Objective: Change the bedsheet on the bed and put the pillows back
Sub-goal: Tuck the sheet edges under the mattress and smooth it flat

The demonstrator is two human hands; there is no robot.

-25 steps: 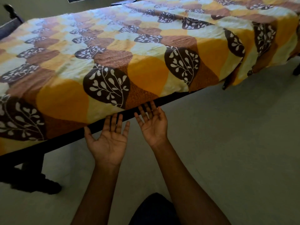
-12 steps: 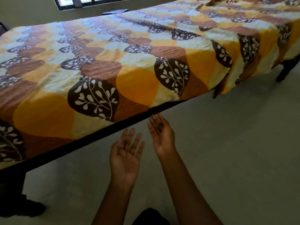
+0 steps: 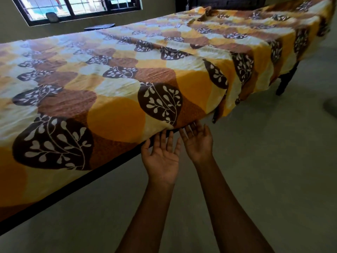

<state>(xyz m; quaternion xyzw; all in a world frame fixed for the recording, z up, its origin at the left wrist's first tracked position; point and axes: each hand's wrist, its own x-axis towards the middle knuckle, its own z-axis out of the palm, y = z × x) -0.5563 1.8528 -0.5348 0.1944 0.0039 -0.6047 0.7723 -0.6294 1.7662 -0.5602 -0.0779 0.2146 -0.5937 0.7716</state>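
Left hand [image 3: 160, 158], right hand [image 3: 197, 143], palms up (both grips released), at bedsheet [image 3: 116, 121] edge

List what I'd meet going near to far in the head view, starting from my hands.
left hand and right hand, side by side → black bed rail → bedsheet → window

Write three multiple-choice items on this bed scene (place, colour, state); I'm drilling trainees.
1. Where on the sheet are the left hand and right hand? A top; B lower edge, by the rail; C far corner.
2. The rail's colour? A white; B black; C yellow.
3. Both hands are? A open, palms up; B fists; C gripping a pillow.
Answers: 1 B, fingertips reach the edge above the rail; 2 B, a dark band under the sheet; 3 A, fingers straight, holding nothing.
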